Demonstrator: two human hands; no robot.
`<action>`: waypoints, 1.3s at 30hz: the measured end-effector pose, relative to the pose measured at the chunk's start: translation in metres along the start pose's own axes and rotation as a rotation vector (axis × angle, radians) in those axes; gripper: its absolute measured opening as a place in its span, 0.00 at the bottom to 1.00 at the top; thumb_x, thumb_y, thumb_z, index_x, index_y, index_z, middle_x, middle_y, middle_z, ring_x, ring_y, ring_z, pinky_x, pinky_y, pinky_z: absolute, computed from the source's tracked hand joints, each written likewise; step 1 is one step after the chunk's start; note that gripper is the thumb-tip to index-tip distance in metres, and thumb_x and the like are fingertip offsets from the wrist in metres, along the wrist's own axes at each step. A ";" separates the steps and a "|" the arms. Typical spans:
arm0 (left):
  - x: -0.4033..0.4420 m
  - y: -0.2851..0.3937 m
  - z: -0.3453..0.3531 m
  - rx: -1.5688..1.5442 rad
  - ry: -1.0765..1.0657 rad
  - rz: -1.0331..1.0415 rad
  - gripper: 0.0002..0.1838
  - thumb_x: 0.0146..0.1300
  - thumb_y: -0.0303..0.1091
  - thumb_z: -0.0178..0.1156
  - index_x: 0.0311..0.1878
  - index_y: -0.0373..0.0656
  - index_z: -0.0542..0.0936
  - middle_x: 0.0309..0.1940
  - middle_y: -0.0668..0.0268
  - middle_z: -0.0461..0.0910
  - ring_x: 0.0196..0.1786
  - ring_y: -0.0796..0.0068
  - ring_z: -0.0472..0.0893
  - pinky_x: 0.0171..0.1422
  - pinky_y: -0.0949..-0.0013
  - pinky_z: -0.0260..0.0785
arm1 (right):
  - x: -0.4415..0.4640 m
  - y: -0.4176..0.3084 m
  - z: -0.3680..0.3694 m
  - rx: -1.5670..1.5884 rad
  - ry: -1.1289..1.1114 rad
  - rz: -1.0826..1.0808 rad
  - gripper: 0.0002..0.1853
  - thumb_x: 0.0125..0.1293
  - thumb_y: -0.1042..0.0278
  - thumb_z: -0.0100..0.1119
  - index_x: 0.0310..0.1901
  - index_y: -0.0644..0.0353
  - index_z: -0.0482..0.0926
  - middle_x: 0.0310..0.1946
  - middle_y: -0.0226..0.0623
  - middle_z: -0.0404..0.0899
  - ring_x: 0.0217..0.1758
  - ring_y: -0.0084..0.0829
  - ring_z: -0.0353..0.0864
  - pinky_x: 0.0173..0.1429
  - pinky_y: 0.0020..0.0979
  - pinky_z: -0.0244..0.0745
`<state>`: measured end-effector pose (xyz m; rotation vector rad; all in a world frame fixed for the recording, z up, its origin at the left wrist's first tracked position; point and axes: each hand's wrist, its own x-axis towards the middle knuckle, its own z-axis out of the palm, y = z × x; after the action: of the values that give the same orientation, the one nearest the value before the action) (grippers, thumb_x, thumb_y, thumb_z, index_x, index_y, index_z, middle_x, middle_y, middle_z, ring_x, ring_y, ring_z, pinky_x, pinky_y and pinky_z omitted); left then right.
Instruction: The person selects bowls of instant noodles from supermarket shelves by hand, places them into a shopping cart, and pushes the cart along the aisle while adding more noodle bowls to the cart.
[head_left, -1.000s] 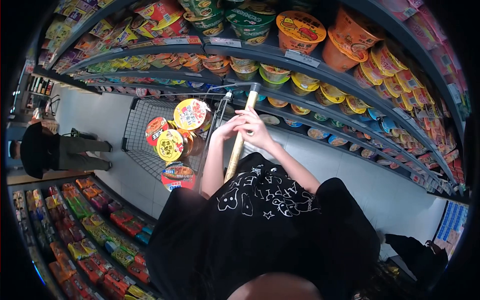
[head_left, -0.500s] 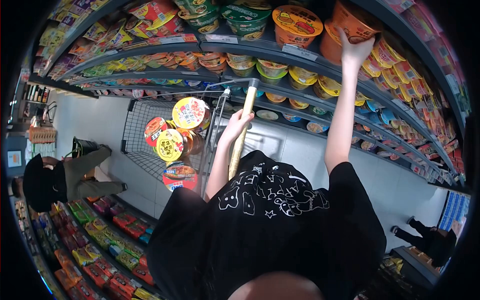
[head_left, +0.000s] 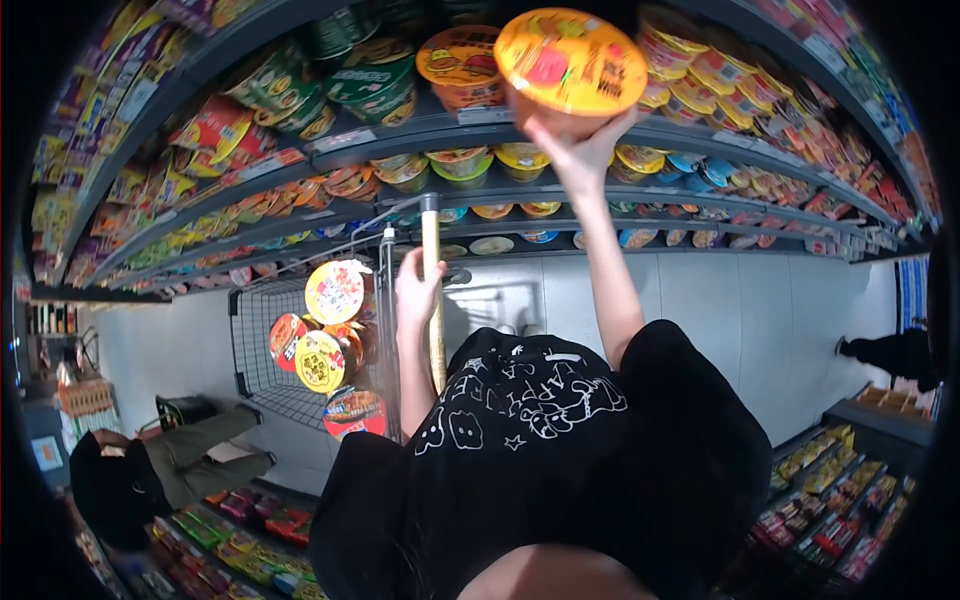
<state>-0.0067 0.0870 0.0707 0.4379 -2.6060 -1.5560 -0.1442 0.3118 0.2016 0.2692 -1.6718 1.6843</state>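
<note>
Noodle tub has moved most since the last frame: right hand now has it out in front of the shelf, yellow-orange lid towards the camera. View has swung too, so everything sits differently on my feed.

Right fingers are spread wide round the tub's lower side and holding it, thumb on the left. I can't see the underside, so no read on how secure that is. Left hand is curled on the cart handle; can't judge how firm.

Risks as I see them:
- Slip: one hand on a round, tapered body. Cause would be a tilt, or the thumb losing purchase.
- Knock: tub overlaps the orange tub in my view, gap unclear. A low swing left could clip it.
- Roll: if the left hand slackens while the right arm is stretched out, the cart could drift, maybe towards the person beyond it.
- Topple: cart tubs sit bunched near the handle end. A jolt could tip one, or a drop from height could dent a lid.
</note>
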 end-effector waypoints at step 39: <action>-0.014 0.063 0.041 -0.906 -0.488 0.075 0.41 0.53 0.53 0.51 0.64 0.45 0.46 0.58 0.60 0.57 0.59 0.70 0.61 0.61 0.68 0.53 | -0.176 0.012 -0.096 0.954 -0.521 1.288 0.39 0.50 0.59 0.60 0.60 0.61 0.50 0.57 0.40 0.59 0.59 0.32 0.60 0.62 0.34 0.55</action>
<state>-0.0145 0.1544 0.1072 -0.1361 -1.7715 -2.7957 0.0058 0.3414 0.0717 0.0208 -1.2080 3.6037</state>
